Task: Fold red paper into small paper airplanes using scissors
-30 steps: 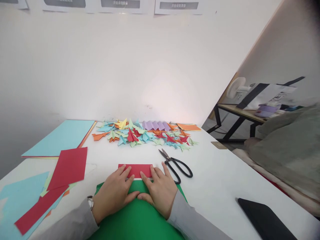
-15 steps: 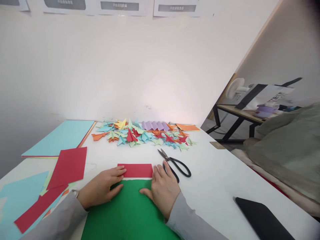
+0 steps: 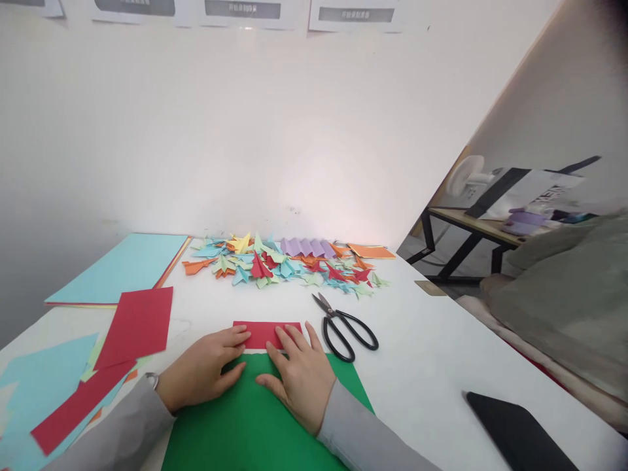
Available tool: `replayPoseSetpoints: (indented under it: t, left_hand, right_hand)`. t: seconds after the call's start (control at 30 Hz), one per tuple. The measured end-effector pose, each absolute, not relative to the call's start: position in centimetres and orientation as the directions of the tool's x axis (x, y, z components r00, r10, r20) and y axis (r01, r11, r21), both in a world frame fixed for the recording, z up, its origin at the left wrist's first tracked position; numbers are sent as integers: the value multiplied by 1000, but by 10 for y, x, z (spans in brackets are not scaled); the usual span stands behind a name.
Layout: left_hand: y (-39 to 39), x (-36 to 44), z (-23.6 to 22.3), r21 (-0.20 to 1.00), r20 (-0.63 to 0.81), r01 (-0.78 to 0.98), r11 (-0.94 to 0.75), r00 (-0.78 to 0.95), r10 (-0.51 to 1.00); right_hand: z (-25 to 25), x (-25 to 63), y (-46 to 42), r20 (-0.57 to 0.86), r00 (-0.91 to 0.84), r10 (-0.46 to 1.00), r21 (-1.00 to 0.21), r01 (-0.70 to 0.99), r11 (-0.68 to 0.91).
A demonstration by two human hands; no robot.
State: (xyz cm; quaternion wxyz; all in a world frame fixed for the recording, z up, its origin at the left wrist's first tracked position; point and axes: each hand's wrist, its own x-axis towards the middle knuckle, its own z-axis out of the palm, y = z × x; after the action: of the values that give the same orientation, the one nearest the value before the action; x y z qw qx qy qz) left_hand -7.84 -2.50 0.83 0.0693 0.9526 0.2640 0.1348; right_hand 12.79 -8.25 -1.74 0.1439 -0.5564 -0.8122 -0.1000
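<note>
A small red paper rectangle [image 3: 260,335] lies on the white table, just beyond the far edge of a large green sheet [image 3: 235,418]. My left hand [image 3: 203,368] rests with its fingertips on the paper's left end, thumb apart over the green sheet. My right hand [image 3: 300,374] lies palm down with fingers spread, their tips pressing the paper's right half. Its thumb points left above the green sheet. Black-handled scissors [image 3: 341,325] lie to the right of that hand, blades half apart and pointing away.
Many folded paper planes [image 3: 275,261] are heaped along the wall, with a pleated purple paper [image 3: 307,247] among them. Left are stacked blue sheets [image 3: 122,268], a red sheet [image 3: 137,324] and a red strip [image 3: 81,409]. A black flat object [image 3: 520,432] lies right; a person [image 3: 564,281] sits beyond.
My right hand has slid left from the paper's right edge onto its surface, uncovering the scissors' handle. My left hand stays on the left end. The view has shifted slightly.
</note>
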Motion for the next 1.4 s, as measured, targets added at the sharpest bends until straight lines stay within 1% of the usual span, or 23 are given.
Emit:
replayPoseSetpoints:
  t: [0.2, 0.3, 0.43, 0.57, 0.8, 0.93, 1.03, 1.13, 1.3, 1.4]
  left_hand:
    - [-21, -82, 9, 199, 214, 498, -844, 818, 534]
    - [-19, -86, 10, 210, 197, 499, -841, 821, 536]
    - [-16, -91, 12, 253, 194, 491, -834, 819, 541]
    - [-15, -95, 12, 274, 209, 476, -836, 819, 535]
    - [-14, -95, 13, 294, 211, 465, -835, 821, 531]
    - [-13, -96, 14, 301, 194, 469, -830, 822, 535]
    - [-14, -97, 11, 301, 216, 468, -831, 815, 538]
    - [-13, -97, 4, 228, 271, 486, -843, 800, 535]
    - [-14, -84, -2, -12, 390, 499, -867, 800, 455]
    - [-17, -74, 1, -122, 369, 470, -874, 839, 399]
  right_hand:
    - [-14, 135, -84, 410, -270, 871, 34, 959, 281]
    - [-10, 139, -85, 394, -263, 881, 64, 964, 259]
    - [-10, 139, -88, 360, -252, 898, 98, 968, 232]
    - [-13, 138, -89, 354, -239, 904, 93, 971, 220]
    - [-20, 143, -86, 400, -210, 892, 112, 977, 180]
    - [-20, 145, -85, 391, -199, 899, 94, 980, 177]
    - [-19, 146, -85, 383, -197, 903, 78, 980, 182]
    - [-20, 145, -85, 412, -198, 889, 76, 980, 183]
    - [-21, 143, -82, 496, -207, 843, 75, 978, 196]
    - [-20, 142, -80, 519, -203, 830, 62, 978, 201]
